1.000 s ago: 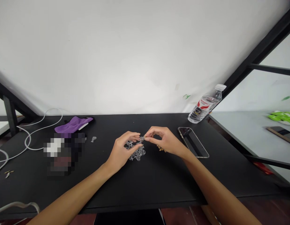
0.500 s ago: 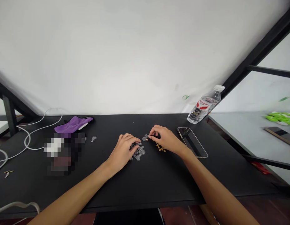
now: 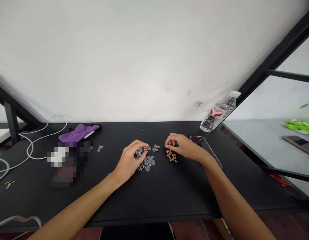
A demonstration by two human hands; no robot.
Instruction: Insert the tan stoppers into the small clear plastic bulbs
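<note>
My left hand [image 3: 131,156] pinches a small clear glass bottle [image 3: 147,149] between thumb and fingers, its neck pointing right. Under and beside that hand lies a pile of similar little glass bottles [image 3: 150,162]. Just right of it, two round bottles with corks in their necks [image 3: 155,148] lie on the black table. My right hand [image 3: 180,146] hovers at the upper edge of a cluster of tiny corks [image 3: 171,156]. Its thumb and index finger are curled together; whether anything is between them is hidden.
A phone [image 3: 208,148] lies beyond my right forearm, and a water bottle [image 3: 218,113] stands at the back right. At left are a purple cloth item [image 3: 78,132], white cables [image 3: 32,145] and one stray glass bottle [image 3: 100,148]. A white wall rises behind the black table [image 3: 144,200].
My right hand has let go of a corked bottle and drawn back right toward the corks. My left hand has lifted a glass bottle slightly from the pile.
</note>
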